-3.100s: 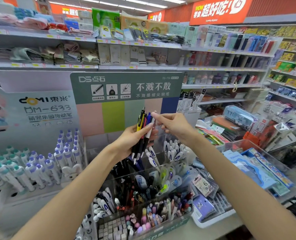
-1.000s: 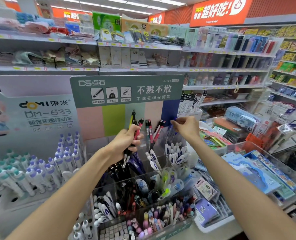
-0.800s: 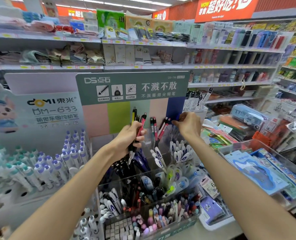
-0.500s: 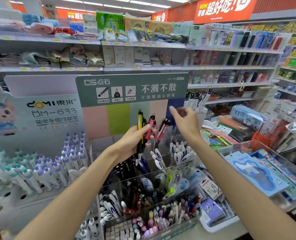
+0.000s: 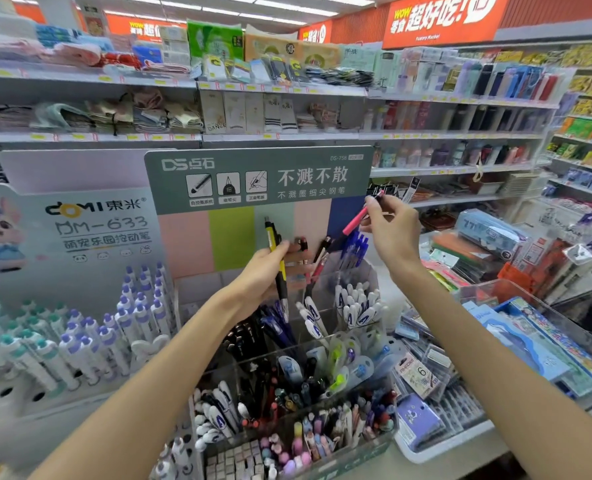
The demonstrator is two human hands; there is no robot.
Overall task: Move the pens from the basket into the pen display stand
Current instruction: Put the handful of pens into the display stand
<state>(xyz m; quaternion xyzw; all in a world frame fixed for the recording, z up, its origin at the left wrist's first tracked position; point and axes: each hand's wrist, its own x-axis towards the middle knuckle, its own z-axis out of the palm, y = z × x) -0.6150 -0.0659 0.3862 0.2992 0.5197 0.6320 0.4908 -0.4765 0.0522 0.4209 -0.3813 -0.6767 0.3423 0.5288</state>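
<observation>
My left hand [image 5: 263, 271] grips a yellow-and-black pen [image 5: 276, 261], held upright in front of the pen display stand [image 5: 253, 181], a clear tiered rack with a grey-green header card. My right hand [image 5: 393, 230] pinches a red pen [image 5: 358, 216] at its top end, raised slantwise above the stand's back row. Red pens [image 5: 318, 261] and blue pens [image 5: 355, 247] stand in the back compartments. White-capped pens [image 5: 353, 303] fill the tier below. No basket shows in this view.
A white display of purple- and teal-capped pens [image 5: 79, 334] stands at the left. Clear trays of stationery [image 5: 530, 341] lie at the right. Erasers and coloured pens [image 5: 305, 441] fill the stand's front tiers. Stocked store shelves [image 5: 287, 133] rise behind.
My right hand has lifted a red pen up and to the right, away from my left hand. My left hand's bunch has thinned to the yellow-and-black pen. Blue pens now stand in the back row.
</observation>
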